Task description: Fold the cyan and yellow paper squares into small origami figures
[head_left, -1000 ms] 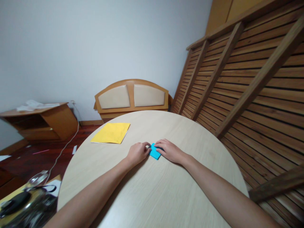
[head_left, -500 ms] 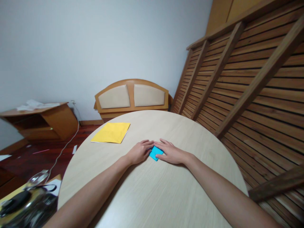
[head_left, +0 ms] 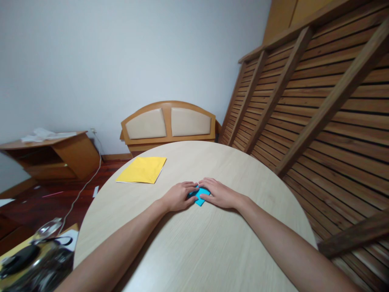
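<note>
The round pale table (head_left: pixel 206 251) fills the near middle. From its near left and near right, both bare forearms slant inward to the centre. The yellow paper (head_left: pixel 142 170) lies far left. The left hand (head_left: pixel 180 196) is palm-down, fingers bent and thumb apart, on the left part of the folded blue paper (head_left: pixel 201 192); whether it pinches it, I cannot tell. The right hand (head_left: pixel 218 193) lies flatter, thumb spread from fingers, resting on the right side without gripping. The blue paper, at the table's centre, points one corner near; fingers hide its long axis.
</note>
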Demonstrator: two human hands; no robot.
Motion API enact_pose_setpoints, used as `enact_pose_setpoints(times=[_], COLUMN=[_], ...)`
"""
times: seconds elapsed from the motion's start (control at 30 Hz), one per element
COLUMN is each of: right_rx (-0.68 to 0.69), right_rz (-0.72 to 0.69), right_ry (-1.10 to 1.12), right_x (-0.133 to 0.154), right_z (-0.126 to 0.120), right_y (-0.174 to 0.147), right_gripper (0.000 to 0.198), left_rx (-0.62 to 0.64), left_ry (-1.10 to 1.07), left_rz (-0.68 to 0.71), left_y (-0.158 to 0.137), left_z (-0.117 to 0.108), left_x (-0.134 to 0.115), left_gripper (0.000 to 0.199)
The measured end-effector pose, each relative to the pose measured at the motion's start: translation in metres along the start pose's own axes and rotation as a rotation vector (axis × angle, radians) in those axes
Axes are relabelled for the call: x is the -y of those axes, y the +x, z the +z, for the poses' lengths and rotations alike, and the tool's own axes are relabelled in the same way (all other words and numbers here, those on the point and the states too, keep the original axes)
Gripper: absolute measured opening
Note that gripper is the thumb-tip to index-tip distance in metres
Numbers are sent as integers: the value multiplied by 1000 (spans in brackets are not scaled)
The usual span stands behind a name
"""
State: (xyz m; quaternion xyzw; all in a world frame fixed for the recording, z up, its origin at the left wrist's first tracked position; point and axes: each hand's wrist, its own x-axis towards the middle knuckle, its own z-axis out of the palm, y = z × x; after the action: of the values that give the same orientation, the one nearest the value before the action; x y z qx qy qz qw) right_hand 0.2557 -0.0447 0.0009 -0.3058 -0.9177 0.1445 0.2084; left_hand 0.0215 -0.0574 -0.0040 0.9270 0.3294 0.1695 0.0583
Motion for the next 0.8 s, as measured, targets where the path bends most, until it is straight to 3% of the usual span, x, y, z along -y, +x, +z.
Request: enact_pose_setpoints(times=[0.23, 0.6, 0.8], right_rx=[-2, 45, 69], right_rz=[35, 122, -24], right_ry=[-136, -98, -17], right_x=[10, 19, 10], right_z=[-5, -4, -13], right_y=[0, -3, -4], right_gripper=[28, 48, 47], left_rx=[10, 1, -9], left_ry=[48, 29, 10], left_rz=[-20, -30, -33], left_y=[1, 1, 1], left_z=[-1, -1, -1], left_x=[-5, -8, -7], left_gripper=[42, 42, 37])
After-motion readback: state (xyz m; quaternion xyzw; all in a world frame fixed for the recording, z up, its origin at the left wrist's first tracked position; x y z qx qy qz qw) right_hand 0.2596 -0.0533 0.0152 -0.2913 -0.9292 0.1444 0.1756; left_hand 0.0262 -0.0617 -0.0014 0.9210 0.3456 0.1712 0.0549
